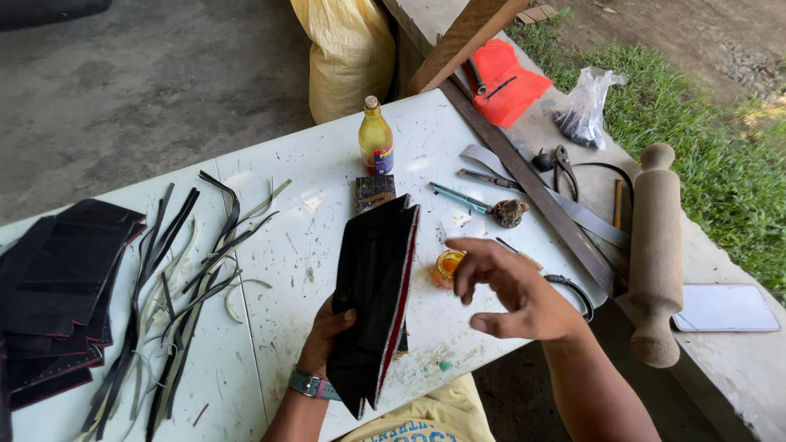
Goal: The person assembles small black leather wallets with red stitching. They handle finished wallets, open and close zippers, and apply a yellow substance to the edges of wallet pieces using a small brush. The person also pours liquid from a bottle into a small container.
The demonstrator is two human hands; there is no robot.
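Near the front edge of the white table point(327, 245), the left hand point(326, 334) is wrapped around a stack of black sheets point(377, 286) with a red edge, thumb on the near face, holding it upright on its side just above the tabletop. Right hand point(512, 290) isn't holding anything; it's hovering just right of the stack, fingers loosely curled and spread a bit, right over a small jar of orange stuff point(446, 268).

Further out on the table sit a yellow bottle point(376, 139) with a small dark block point(374, 191) in front of it, a blue-handled knife point(458, 197), and a brush point(510, 213) that looks pretty gunked up. A long metal ruler point(524, 180) runs diagonally along the right side, pliers point(563, 168) just past it.

Way over left there's a pile of black cut pieces point(61, 278) and a messy bunch of thin trimmed strips point(180, 278). Off the table on the right, a wooden rolling pin point(655, 245) and a phone point(725, 308) lie on the concrete ledge point(737, 368).
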